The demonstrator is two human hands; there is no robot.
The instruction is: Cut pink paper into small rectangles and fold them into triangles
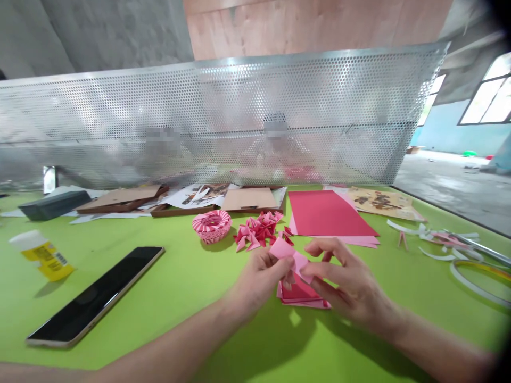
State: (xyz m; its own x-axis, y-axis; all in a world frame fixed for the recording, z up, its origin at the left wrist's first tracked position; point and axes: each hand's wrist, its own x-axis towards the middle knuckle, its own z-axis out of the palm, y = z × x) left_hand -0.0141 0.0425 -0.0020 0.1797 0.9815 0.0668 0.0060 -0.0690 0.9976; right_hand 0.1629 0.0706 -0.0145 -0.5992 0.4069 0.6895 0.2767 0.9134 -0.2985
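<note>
L hand (pixel 263 276) & R hand (pixel 343 279) pinch pink sheet edges (pixel 284 249), red stack (pixel 300 293) just below

Perforated metal screen (pixel 219 117) spans 12 o'clock behind the green table (pixel 131 319). Above it, bare concrete wall (pixel 96 32) at 10 o'clock, plywood panel (pixel 315 26) at 12. At 2 o'clock, daylight through a paned window (pixel 489 93) above a pale blue wall (pixel 447 130); grey concrete floor (pixel 447 186) at 3.
</note>
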